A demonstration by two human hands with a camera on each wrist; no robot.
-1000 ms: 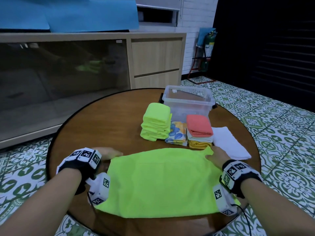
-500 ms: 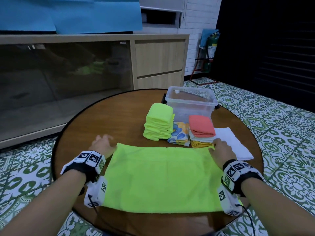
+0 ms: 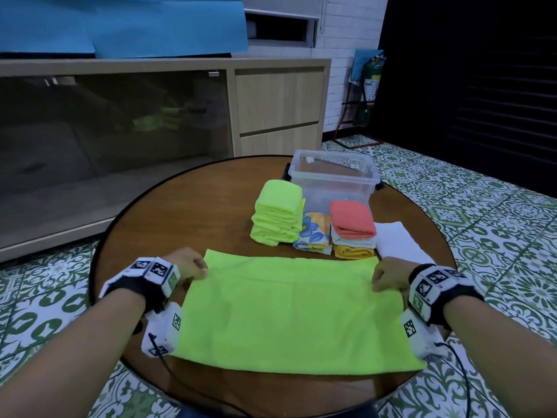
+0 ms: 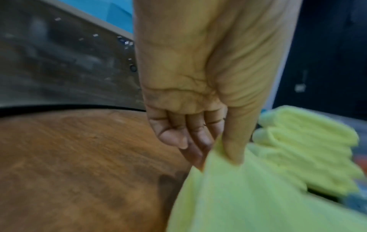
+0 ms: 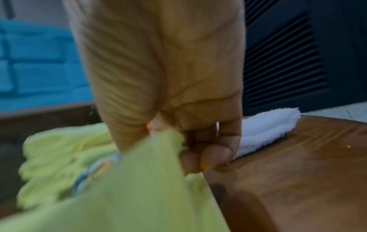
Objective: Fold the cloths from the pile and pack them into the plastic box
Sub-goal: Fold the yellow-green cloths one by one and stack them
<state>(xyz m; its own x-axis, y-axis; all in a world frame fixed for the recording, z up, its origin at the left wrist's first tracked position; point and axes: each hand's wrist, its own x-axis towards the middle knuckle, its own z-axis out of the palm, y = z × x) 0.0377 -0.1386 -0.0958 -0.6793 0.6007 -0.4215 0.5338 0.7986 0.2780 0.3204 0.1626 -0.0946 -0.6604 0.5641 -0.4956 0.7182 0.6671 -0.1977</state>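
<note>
The lime cloth (image 3: 289,312) lies spread flat on the worktop (image 3: 187,212) between the hands, each pinching a far corner: left hand (image 3: 188,263), right hand (image 3: 388,277). A clean fold likely means lifting both corners together, level and taut, then carrying them toward the near edge so the edges match.

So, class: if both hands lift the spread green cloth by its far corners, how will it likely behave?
The green cloth will probably drape limply: it already puckers where the left hand and right hand pinch it. It looks thin and light. Its fuzzy surface likely resists slipping.
</note>
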